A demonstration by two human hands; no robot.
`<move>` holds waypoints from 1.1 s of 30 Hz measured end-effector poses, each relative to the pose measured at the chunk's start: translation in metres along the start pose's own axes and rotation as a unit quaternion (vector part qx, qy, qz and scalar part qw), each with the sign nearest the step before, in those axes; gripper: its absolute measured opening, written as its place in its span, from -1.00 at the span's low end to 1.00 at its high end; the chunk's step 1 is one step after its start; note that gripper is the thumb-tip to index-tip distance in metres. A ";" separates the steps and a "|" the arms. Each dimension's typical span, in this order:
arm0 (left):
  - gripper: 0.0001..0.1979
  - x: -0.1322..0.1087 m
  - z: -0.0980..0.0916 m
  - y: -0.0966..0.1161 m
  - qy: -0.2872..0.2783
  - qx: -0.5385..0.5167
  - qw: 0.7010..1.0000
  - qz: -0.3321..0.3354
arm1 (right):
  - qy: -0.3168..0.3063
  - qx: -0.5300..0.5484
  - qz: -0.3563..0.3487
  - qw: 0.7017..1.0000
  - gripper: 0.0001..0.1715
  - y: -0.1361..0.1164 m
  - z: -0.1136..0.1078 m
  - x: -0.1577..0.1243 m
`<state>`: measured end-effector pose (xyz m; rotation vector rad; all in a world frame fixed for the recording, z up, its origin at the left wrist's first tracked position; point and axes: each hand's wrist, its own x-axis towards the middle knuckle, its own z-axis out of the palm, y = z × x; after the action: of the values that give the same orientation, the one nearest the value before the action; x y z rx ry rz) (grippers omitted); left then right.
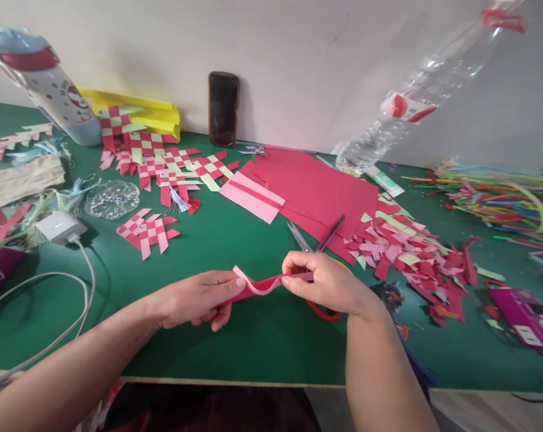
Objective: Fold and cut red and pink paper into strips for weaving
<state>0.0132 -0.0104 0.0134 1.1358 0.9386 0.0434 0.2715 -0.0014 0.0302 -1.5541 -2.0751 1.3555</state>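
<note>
Between my two hands, above the green table, stretch a red paper strip (267,282) and a pink paper strip (258,290) that bows in a wave. My left hand (213,295) pinches their left ends between thumb and fingers. Further right, my right hand (318,279) grips the other ends, with a short bit poking out past the fingers. Scissors (302,236) lie partly hidden behind and under my right hand, blades pointing away and an orange handle loop showing below. A pink paper sheet (253,197) rests beyond the hands on red paper (316,186).
Woven paper fish (149,231) lie at left, near a clear bead dish (113,200) and a white charger (61,226). Paper scraps (401,243) are heaped at right. A phone (223,108) leans on the wall, between a flask (50,84) and a tilted plastic bottle (401,108).
</note>
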 end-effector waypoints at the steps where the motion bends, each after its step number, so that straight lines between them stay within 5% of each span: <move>1: -0.38 0.000 0.000 0.000 -0.003 -0.003 1.000 0.001 | 0.000 0.004 -0.003 1.000 -0.85 -0.001 0.000 0.000; 8: -0.34 0.001 -0.001 0.000 -0.022 -0.051 0.998 0.033 | -0.023 0.022 -0.008 0.999 -0.86 0.000 -0.003 0.001; 13: -0.56 0.004 0.002 -0.004 0.020 -0.115 0.993 0.031 | -0.011 0.024 -0.004 1.000 -0.86 -0.002 -0.007 0.001; 33: -0.54 0.007 0.003 -0.009 0.016 -0.008 0.999 0.036 | -0.002 0.073 0.001 0.997 -0.83 0.007 -0.008 0.003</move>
<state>0.0160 -0.0138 0.0027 1.1564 0.9246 0.1287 0.2798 0.0059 0.0281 -1.4950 -1.9286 1.4749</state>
